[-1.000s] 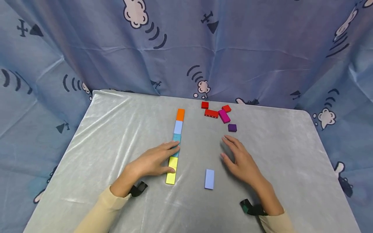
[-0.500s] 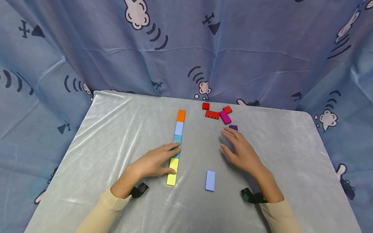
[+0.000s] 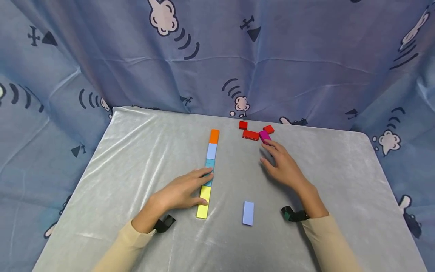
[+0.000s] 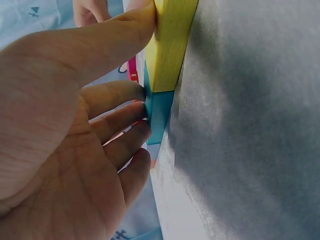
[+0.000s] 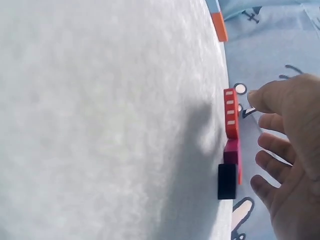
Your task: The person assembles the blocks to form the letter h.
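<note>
A straight row of blocks runs away from me in the head view: yellow [image 3: 202, 212], teal [image 3: 210, 163], light blue [image 3: 211, 151] and orange [image 3: 214, 136]. My left hand [image 3: 180, 190] rests on the row, thumb at the yellow block and loosely straight fingertips touching the teal part. Over the table to the right, my right hand [image 3: 285, 166] hovers with relaxed fingers and nothing in them. Its fingertips overlap the magenta block [image 3: 264, 135] in the head view. The hand mostly hides a dark purple block [image 5: 227, 181], which shows plainly in the right wrist view.
A long red block [image 3: 250, 135] lies beside the magenta one, with small red blocks [image 3: 242, 125] nearby at the back. One loose light blue block [image 3: 248, 213] lies between the forearms. A patterned blue curtain [image 3: 204, 56] hangs behind the grey cloth-covered table [image 3: 136, 151].
My right hand has moved farther back over the table, covering the purple block and reaching the magenta one in view. The left hand stays on the row; the head view has shifted slightly.
</note>
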The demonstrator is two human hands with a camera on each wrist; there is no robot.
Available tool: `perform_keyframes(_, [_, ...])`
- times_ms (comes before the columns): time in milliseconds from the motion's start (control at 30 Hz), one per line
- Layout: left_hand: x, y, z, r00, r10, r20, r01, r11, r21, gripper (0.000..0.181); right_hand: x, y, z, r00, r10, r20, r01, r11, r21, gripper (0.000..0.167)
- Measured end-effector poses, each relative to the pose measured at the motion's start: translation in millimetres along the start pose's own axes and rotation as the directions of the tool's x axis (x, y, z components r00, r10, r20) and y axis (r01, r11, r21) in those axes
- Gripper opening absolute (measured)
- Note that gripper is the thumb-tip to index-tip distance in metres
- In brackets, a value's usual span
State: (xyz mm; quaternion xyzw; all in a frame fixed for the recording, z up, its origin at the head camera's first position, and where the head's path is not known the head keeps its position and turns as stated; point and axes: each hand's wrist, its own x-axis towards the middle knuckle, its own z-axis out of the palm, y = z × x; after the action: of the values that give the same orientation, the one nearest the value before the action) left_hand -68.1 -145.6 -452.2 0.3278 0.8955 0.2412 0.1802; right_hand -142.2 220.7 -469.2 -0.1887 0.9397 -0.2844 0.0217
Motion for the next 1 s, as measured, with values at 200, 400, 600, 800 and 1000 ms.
perform_keyframes(200, [1.3,1.4,-1.5,1.0,-0.004,0.008,0.004,1.0,0.004,0.081,13.4,9,-1,0.999,0.031,0.009,-0.031,0.998,-0.056,0.06])
perform_keyframes(400, [0.9,1.2,-1.1,1.0,-0.01,0.01,0.01,1.0,0.001,0.081,27.0,10,1,0.997,0.059,0.04,-0.053,0.991,-0.123,0.064])
perform_keyframes(600, [1.3,2.4,-0.4,1.0,-0.016,0.019,0.017,1.0,-0.012,0.082,30.9,8,3,0.991,0.112,0.065,-0.102,0.984,-0.148,0.065])
perform_keyframes(800, [2.3,3.8,-0.9,0.999,-0.023,0.024,0.024,1.0,-0.016,0.081,30.2,3,2,0.989,0.141,0.049,-0.134,0.983,-0.129,0.06])
perform_keyframes(1000, [0.0,2.9,-1.6,0.999,-0.032,0.017,0.032,0.999,-0.017,0.081,34.0,-5,-2,0.99,0.129,0.064,-0.116,0.978,-0.174,0.058])
